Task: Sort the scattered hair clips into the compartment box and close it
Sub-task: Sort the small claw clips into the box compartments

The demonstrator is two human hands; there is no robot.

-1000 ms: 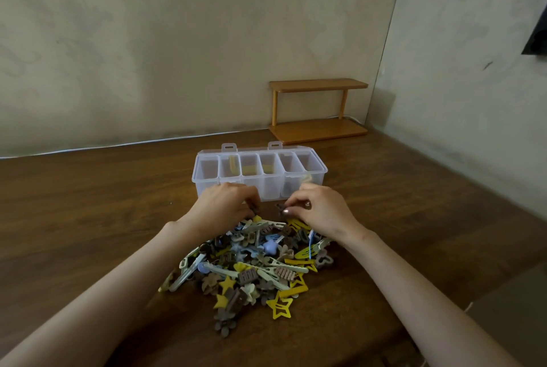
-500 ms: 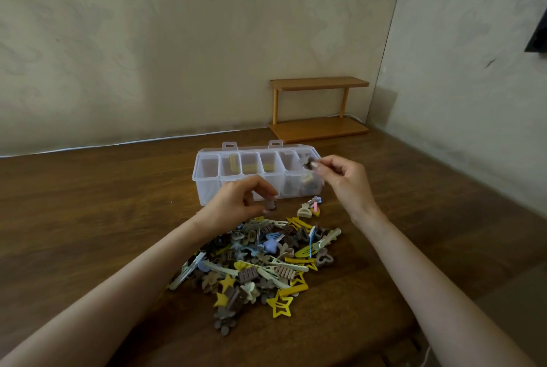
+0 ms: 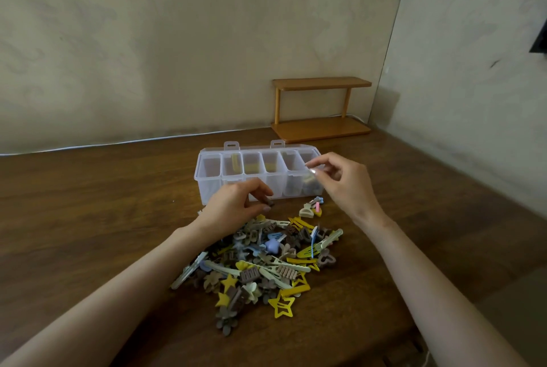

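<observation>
- While the left hand point(image 3: 233, 210) hung just in front of the box point(image 3: 211, 189), its curled thumb and fingers pinched a small dark clip point(image 3: 270, 204) near the box's front wall.
- The right hand point(image 3: 343, 183) was raised over the box's right end, thumb and forefinger tips close together; whether they gripped anything could not be told.
- The clear box stood open on the wooden table point(image 3: 88, 204), its lid tipped back behind it.
- Yellow clips point(image 3: 251, 166) lay in its middle compartments, and darker ones in the two at the right end.
- A heap of clips point(image 3: 266, 260) lay in front of the box, between the forearms.
- A few loose clips point(image 3: 310, 210) sat just in front of the box's right end.
- A small wooden shelf point(image 3: 321, 130) stood behind the box, to the right.
</observation>
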